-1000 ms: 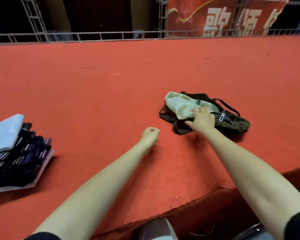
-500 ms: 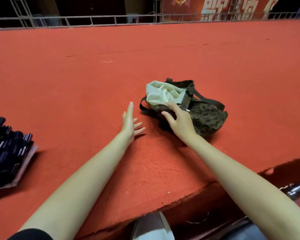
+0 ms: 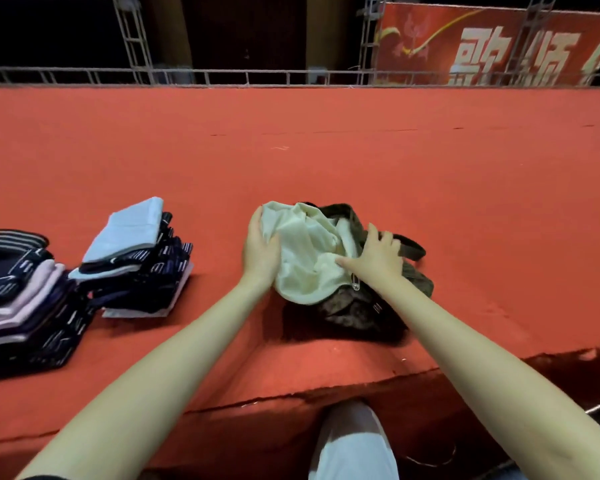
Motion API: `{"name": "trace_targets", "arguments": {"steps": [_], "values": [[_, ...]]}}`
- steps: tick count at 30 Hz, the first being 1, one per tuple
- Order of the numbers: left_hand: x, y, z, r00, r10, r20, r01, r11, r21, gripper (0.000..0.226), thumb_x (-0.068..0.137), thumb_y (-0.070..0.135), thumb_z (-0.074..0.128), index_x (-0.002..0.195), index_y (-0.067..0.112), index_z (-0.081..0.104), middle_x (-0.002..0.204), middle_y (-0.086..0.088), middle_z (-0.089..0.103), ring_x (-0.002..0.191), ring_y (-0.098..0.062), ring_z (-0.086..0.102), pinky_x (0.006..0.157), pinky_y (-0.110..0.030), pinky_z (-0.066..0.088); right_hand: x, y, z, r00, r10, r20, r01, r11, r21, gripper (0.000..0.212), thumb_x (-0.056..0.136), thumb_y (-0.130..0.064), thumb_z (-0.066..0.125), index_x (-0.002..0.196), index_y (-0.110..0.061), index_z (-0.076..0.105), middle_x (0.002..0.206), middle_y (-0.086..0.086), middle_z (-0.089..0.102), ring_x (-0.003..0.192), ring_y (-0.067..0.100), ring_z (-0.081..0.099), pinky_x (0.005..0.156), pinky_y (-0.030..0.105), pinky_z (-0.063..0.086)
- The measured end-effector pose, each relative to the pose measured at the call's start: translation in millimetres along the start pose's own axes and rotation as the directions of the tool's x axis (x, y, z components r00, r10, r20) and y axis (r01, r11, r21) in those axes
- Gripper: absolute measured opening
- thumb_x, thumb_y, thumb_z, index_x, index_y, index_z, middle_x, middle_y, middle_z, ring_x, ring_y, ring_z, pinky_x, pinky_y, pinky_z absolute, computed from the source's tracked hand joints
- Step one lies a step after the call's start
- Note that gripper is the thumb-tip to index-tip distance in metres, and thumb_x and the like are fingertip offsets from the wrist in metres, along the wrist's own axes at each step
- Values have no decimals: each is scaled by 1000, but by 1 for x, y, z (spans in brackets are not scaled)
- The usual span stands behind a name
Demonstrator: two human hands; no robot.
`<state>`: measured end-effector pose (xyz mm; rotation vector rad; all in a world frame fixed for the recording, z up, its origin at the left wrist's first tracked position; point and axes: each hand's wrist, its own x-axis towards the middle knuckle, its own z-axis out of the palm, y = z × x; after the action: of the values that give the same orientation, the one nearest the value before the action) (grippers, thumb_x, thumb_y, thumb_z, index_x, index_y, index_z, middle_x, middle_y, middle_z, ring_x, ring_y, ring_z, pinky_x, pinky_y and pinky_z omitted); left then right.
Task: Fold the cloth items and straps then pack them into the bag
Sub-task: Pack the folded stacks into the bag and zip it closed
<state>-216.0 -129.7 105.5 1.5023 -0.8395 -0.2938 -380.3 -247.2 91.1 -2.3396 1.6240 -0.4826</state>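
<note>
- Red carpeted stage platform (image 3: 326,161) serves as the counter; metal truss railing (image 3: 222,77) and a red banner (image 3: 499,46) sit behind it.
- Camouflage bag (image 3: 361,306) lies near the front edge, mouth up, with a pale cream cloth (image 3: 305,258) bunched in the opening and spilling over the near rim.
- Left hand (image 3: 260,251) cups the cloth's left side, fingers loosely curved against it, probably to stop it sliding out.
- Right hand (image 3: 378,261) lies flat, fingers spread and straight, across the cloth and the bag's rim. It reads as pressing the cloth down while pinning the bag.
- Judgement: cloth is being stuffed in and looks crumpled rather than folded.
- Bag strap (image 3: 409,247) loops out behind the right hand and is not tucked in.
- Two stacks of folded dark striped garments (image 3: 136,265) sit well to the left, apart from the bag and not yet packed.
- Nothing blocks the bag mouth except the cloth itself.
</note>
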Motion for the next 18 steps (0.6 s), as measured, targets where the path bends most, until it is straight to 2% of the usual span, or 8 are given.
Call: {"name": "trace_targets", "arguments": {"steps": [1, 3, 5, 9, 11, 15, 17, 18], "values": [[-3, 4, -13, 999, 44, -25, -43, 998, 36, 57, 90, 2, 46, 144, 14, 33, 144, 2, 41, 131, -10, 38, 100, -10, 25, 3, -6, 7, 996, 35, 79, -41, 996, 77, 82, 73, -47, 72, 136, -10, 36, 135, 16, 46, 124, 34, 44, 93, 44, 43], [-8, 7, -41, 987, 144, -67, -138, 987, 86, 55, 92, 5, 47, 145, 15, 33, 148, 1, 39, 135, -10, 34, 105, -13, 24, 2, -24, 16, 987, -48, 150, 7, 964, 265, 40, 72, -31, 68, 102, -8, 56, 101, 10, 65, 97, 33, 61, 73, 36, 46], [-10, 10, -71, 972, 197, -128, -179, 974, 139, 53, 93, 7, 47, 144, 16, 35, 147, 2, 40, 135, -8, 34, 106, -14, 24, -1, -46, 15, 978, -139, 155, 47, 871, 489, 18, 71, -26, 67, 76, -11, 59, 71, 2, 61, 71, 25, 60, 57, 30, 40], [-12, 15, -122, 953, 204, -224, -154, 963, 221, 49, 97, 13, 45, 144, 17, 36, 148, 6, 38, 135, -6, 32, 103, -10, 22, -1, -88, -17, 934, -271, 233, -37, 575, 817, 15, 81, -16, 70, 70, -15, 61, 56, -7, 56, 53, 12, 51, 47, 19, 39], [-10, 15, -138, 950, 211, -230, -145, 951, 273, 47, 97, 14, 45, 144, 15, 37, 148, 1, 39, 136, -10, 33, 101, -9, 22, 0, -100, -35, 887, -355, 296, -62, 543, 837, 20, 85, -18, 68, 69, -16, 58, 47, -12, 52, 44, 5, 48, 42, 15, 37], [-9, 18, -145, 951, 222, -215, -146, 936, 320, 49, 97, 16, 46, 145, 16, 37, 148, -3, 39, 136, -12, 33, 97, -7, 20, 10, -112, -52, 911, -362, 198, 24, 527, 850, 23, 86, -34, 67, 75, -14, 62, 63, -5, 55, 59, 11, 52, 55, 22, 42], [-8, 23, -138, 957, 216, -191, -147, 936, 321, 49, 97, 17, 46, 145, 16, 37, 146, -4, 40, 132, -9, 34, 96, -9, 21, 16, -113, -59, 943, -299, 147, -2, 436, 900, 33, 83, -41, 68, 87, -9, 69, 82, 4, 68, 74, 20, 64, 68, 30, 51], [-7, 25, -134, 960, 205, -191, -140, 942, 306, 49, 96, 18, 47, 144, 16, 38, 145, -4, 41, 129, -6, 36, 94, -9, 22, 20, -111, -63, 955, -260, 141, -47, 337, 940, 39, 82, -43, 69, 96, -8, 71, 92, 7, 72, 83, 23, 68, 76, 33, 54]]}}
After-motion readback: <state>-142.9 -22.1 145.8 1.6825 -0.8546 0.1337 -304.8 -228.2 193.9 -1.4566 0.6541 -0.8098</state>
